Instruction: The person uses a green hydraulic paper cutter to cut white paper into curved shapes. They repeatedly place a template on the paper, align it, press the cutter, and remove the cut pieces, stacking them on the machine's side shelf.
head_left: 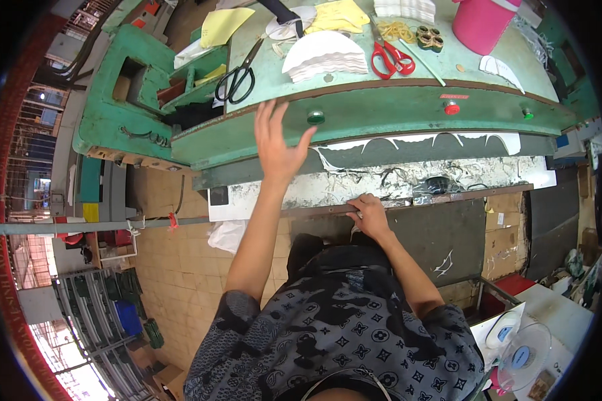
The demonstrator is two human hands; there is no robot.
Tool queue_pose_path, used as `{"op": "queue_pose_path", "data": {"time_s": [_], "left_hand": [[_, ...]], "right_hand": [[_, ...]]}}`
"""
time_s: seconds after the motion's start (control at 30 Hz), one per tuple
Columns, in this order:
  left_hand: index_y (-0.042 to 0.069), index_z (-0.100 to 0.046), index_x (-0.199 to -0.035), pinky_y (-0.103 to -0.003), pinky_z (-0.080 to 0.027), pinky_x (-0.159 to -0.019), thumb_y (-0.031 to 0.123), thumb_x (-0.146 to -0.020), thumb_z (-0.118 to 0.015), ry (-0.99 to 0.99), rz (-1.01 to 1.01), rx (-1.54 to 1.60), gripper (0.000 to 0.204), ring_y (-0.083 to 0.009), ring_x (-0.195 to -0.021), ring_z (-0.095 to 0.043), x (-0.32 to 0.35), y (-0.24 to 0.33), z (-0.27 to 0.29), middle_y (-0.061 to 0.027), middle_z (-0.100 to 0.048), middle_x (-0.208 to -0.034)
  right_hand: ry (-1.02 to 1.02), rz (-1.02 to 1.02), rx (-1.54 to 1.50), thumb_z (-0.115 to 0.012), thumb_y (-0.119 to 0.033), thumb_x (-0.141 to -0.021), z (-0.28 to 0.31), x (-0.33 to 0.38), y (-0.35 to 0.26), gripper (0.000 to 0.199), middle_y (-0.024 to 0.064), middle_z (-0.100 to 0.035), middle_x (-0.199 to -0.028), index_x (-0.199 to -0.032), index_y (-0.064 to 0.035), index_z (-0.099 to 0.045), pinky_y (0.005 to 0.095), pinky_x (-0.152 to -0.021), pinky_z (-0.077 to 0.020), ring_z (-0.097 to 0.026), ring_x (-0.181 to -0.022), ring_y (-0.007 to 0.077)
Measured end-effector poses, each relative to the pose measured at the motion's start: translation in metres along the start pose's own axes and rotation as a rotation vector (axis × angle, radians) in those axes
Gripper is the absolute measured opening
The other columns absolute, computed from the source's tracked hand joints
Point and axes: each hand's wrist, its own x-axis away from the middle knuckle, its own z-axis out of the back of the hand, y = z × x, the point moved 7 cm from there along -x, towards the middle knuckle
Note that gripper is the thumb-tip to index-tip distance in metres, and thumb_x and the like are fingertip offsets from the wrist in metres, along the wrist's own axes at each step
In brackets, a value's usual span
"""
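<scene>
My left hand (279,148) is raised in front of the green machine's beam (381,110), its fingers spread and holding nothing. Just right of its thumb is a dark green push button (316,117). Down at the brown front rail (461,194) of the worn white bed (374,186), my right hand (369,217) has its fingers curled in; what they grip, if anything, is hidden. Between beam and bed, a white sheet (505,143) with curved cut-outs lies along a dark strip. Loose scraps and threads (388,175) litter the bed.
On the green top lie black scissors (237,80), red-handled scissors (388,57), a stack of white cut pieces (324,57), yellow pieces (338,15) and a pink container (483,25). A red button (452,108) sits on the beam. A fan (525,347) stands lower right.
</scene>
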Motion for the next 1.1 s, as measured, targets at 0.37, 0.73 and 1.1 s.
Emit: {"op": "queue_pose_path", "data": {"time_s": [0.37, 0.73, 1.1], "left_hand": [[0.004, -0.073, -0.114, -0.047, -0.05, -0.099, 0.032, -0.084, -0.084, -0.784, 0.314, 0.196, 0.042, -0.04, -0.115, -0.061, 0.248, -0.077, -0.004, -0.0193, -0.067, -0.115], [0.009, -0.075, -0.112, -0.049, -0.049, -0.098, 0.021, -0.085, -0.082, -0.791, 0.404, 0.177, 0.031, -0.0398, -0.113, -0.058, 0.256, -0.078, -0.005, -0.0163, -0.064, -0.111], [0.006, -0.075, -0.113, -0.047, -0.049, -0.093, 0.019, -0.086, -0.081, -0.686, 0.348, 0.217, 0.031, -0.039, -0.104, -0.058, 0.258, -0.081, 0.001, -0.0173, -0.061, -0.102]], "right_hand": [[-0.007, -0.1, 0.151, -0.091, -0.022, -0.074, -0.008, -0.008, -0.015, 0.036, 0.0099, -0.068, -0.1, -0.105, -0.0113, -0.078, 0.0468, -0.091, -0.0507, -0.063, -0.1, 0.0338], [0.005, -0.125, 0.212, -0.091, -0.023, -0.073, -0.013, -0.011, -0.019, 0.034, 0.0129, -0.068, -0.099, -0.1, -0.0084, -0.076, 0.0487, -0.088, -0.0503, -0.062, -0.099, 0.0373], [-0.118, -0.203, 0.146, -0.091, -0.026, -0.074, -0.011, -0.014, -0.016, 0.038, 0.0125, -0.068, -0.102, -0.105, -0.0082, -0.077, 0.0477, -0.094, -0.049, -0.062, -0.103, 0.0358]]}}
